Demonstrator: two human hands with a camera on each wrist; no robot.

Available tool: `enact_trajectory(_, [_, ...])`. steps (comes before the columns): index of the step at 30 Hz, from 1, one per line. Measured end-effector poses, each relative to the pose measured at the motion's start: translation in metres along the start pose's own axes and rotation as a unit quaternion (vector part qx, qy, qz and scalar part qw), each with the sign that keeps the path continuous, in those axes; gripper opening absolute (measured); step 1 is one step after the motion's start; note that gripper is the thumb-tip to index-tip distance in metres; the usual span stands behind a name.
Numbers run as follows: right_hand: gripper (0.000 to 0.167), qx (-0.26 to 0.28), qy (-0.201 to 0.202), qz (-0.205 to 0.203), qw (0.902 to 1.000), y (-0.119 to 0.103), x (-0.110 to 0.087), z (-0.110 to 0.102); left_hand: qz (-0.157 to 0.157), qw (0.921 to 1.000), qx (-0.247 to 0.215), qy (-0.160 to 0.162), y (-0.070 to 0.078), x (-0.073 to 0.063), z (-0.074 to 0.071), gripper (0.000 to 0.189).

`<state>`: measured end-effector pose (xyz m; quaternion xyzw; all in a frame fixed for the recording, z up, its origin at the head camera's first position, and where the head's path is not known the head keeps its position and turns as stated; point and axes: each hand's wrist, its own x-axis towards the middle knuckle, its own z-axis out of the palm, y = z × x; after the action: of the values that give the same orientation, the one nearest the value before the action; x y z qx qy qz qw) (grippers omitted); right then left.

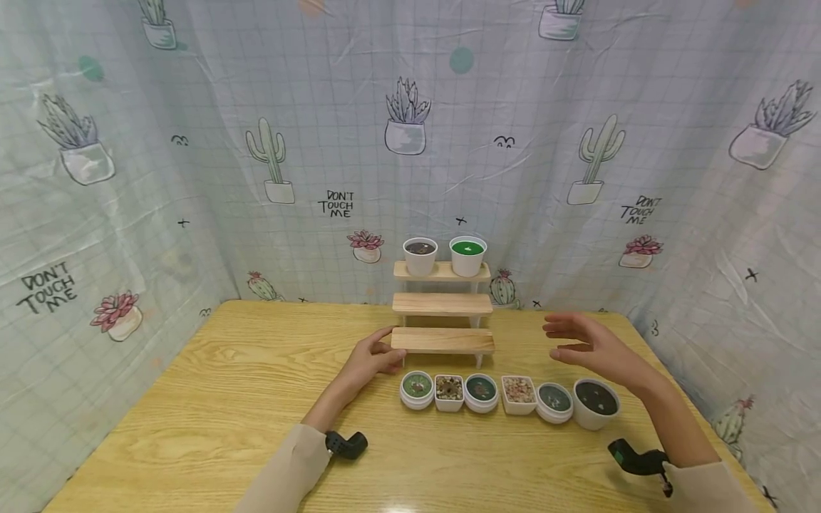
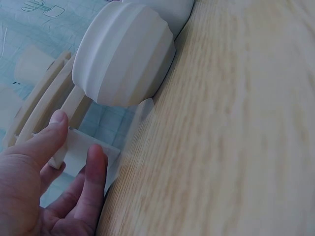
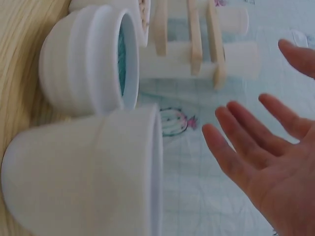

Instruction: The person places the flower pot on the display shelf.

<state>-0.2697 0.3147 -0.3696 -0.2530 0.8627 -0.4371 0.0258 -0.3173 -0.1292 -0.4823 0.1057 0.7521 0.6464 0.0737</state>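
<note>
A small three-tier wooden display stand (image 1: 442, 340) with white legs stands near the middle back of the table. My left hand (image 1: 370, 358) grips the left end of its lowest tier, with thumb and fingers on either side of the wooden board (image 2: 78, 105) in the left wrist view. To the right of the stand, my right hand (image 1: 590, 347) hovers in the air with fingers spread and nothing in it. Beneath and nearest to it is a large white round pot (image 1: 595, 404) with a dark fill, seen large as a white pot (image 3: 83, 172) in the right wrist view.
A row of small white pots lies before the stand: a green-filled one (image 1: 417, 390), a square pebbled one (image 1: 449, 392), a dark green one (image 1: 481, 392), a square pinkish one (image 1: 519, 394) and a grey-green one (image 1: 554, 402). Two pots (image 1: 420, 256) sit on the top tier.
</note>
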Motion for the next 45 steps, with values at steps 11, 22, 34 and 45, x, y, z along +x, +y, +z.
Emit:
enact_trajectory(11, [0.05, 0.072, -0.069, -0.001, 0.995, 0.033, -0.019, -0.019, -0.001, 1.0, 0.003, -0.006, -0.001, 0.002, 0.0, 0.081])
enact_trajectory(22, [0.054, 0.103, -0.139, 0.013, 0.9849, 0.056, -0.037, -0.032, -0.005, 1.0, 0.003, -0.004, -0.003, 0.003, -0.001, 0.082])
enact_trajectory(34, [0.065, 0.124, -0.203, 0.023, 0.971, 0.077, -0.048, -0.042, -0.004, 1.0, 0.005, -0.004, -0.003, 0.003, -0.003, 0.08])
enact_trajectory(45, [0.074, 0.191, -0.236, 0.023, 0.9524, 0.094, -0.05, -0.041, -0.005, 1.0, 0.001, -0.003, 0.0, 0.003, -0.001, 0.08])
